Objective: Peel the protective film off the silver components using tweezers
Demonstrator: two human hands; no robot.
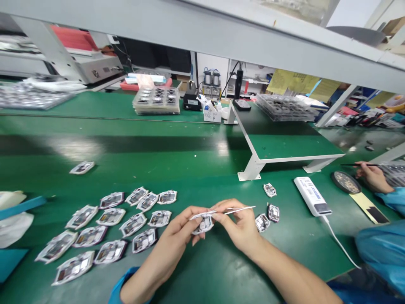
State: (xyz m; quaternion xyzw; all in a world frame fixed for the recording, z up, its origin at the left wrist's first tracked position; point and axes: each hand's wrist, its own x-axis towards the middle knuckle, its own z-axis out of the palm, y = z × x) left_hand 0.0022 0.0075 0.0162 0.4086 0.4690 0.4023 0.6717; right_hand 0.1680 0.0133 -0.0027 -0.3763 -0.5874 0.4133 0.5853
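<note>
My left hand (182, 228) pinches a small white-rimmed circuit piece (202, 223) above the green mat. My right hand (238, 226) is closed on metal tweezers (240, 209), whose other end meets the top edge of that piece. Several similar pieces (107, 230) lie in rows on the mat to the left of my hands. Three more pieces (268, 211) lie just to the right. One single piece (82, 167) lies apart at the far left.
A white handheld device (311, 196) with a cable lies at right. A white raised shelf (278, 141) stands behind it. Another person's hand (373, 175) with a thin tool works over a round dish (346, 182). Stacked trays (156, 100) sit at the back.
</note>
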